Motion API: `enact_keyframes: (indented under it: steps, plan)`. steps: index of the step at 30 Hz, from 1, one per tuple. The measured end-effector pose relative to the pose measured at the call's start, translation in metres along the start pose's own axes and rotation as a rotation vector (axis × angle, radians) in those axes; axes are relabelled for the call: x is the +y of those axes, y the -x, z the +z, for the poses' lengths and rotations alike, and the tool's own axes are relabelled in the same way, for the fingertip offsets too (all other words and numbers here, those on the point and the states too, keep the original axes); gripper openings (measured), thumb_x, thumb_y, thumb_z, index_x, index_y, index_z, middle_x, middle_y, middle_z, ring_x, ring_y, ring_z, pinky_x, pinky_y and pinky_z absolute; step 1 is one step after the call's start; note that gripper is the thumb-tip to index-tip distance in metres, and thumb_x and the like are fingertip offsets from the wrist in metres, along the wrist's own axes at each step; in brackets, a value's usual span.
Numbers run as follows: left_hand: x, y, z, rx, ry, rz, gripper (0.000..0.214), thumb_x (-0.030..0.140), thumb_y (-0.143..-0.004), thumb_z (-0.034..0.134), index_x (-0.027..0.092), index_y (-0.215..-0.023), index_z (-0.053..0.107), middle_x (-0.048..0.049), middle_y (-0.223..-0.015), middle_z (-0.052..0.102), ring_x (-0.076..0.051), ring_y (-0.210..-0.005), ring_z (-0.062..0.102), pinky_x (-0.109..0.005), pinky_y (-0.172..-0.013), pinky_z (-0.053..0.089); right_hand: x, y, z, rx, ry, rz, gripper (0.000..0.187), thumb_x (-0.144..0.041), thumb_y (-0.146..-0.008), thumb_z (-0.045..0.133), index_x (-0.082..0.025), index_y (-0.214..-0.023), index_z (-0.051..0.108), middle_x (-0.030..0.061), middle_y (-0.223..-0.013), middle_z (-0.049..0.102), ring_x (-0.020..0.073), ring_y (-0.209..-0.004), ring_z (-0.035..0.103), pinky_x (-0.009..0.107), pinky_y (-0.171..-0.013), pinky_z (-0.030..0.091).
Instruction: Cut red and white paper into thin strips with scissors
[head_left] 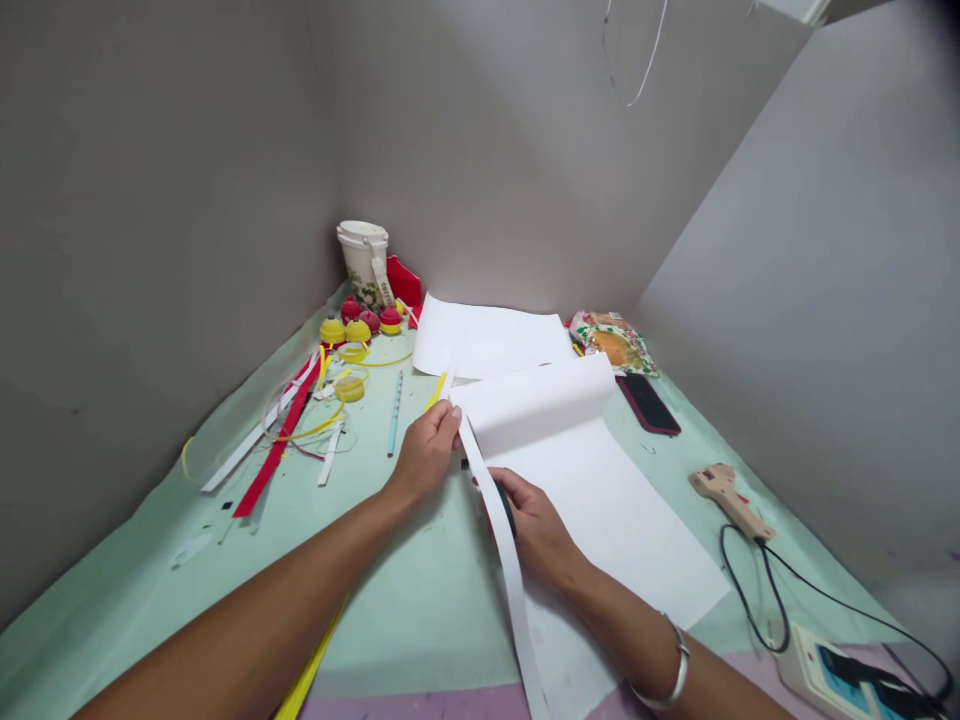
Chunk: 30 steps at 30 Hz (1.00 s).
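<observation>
My left hand (429,452) pinches the top left corner of a large white paper sheet (600,490) lying on the pale green table cover (405,590). A narrow white strip (510,570) hangs partly cut from the sheet's left edge and curls toward me. My right hand (534,525) is closed round a dark tool, probably scissors (507,510), at the cut line; most of the tool is hidden under the strip and fingers. A second white sheet (487,340) lies behind.
Red, white and yellow paper strips (289,425), a blue pencil (394,412) and small red and yellow paper balls (360,325) lie at left. A cup (365,262) stands at the back. A phone (648,403), snack packet (613,342), glue gun (729,498) and power strip (840,670) sit right.
</observation>
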<state>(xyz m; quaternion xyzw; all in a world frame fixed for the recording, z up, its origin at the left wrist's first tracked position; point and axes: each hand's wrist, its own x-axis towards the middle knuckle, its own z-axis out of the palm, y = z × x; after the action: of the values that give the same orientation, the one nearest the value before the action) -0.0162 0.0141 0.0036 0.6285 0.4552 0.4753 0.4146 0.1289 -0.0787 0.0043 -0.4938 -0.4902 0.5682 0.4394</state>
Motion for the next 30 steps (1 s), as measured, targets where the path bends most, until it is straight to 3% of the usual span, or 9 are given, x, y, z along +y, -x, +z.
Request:
enact_keyframes:
  steps: [16,30]
  plan:
    - [0.0013,0.0009,0.0018,-0.028,-0.018,0.023,0.035,0.038,-0.091,0.043,0.022,-0.061,0.040,0.0044,-0.055,0.041,-0.014,-0.055,0.041,-0.028,-0.057,0.032,0.0010,-0.0005,-0.0001,0.016,0.030,-0.006,0.030,-0.037,-0.084,0.060,-0.025,-0.110,0.069,-0.0007,-0.085,0.067,0.0145,-0.071,0.054,0.024,-0.064,0.044]
    - [0.0033,0.0011,0.0010,-0.024,-0.028,0.028,0.035,0.039,-0.090,0.044,0.022,-0.060,0.040,0.0038,-0.054,0.041,-0.014,-0.056,0.041,-0.028,-0.056,0.032,0.0033,-0.0008,-0.0006,0.019,0.019,-0.016,0.028,-0.030,-0.084,0.059,-0.025,-0.109,0.068,0.0002,-0.088,0.067,0.0146,-0.075,0.055,0.024,-0.069,0.045]
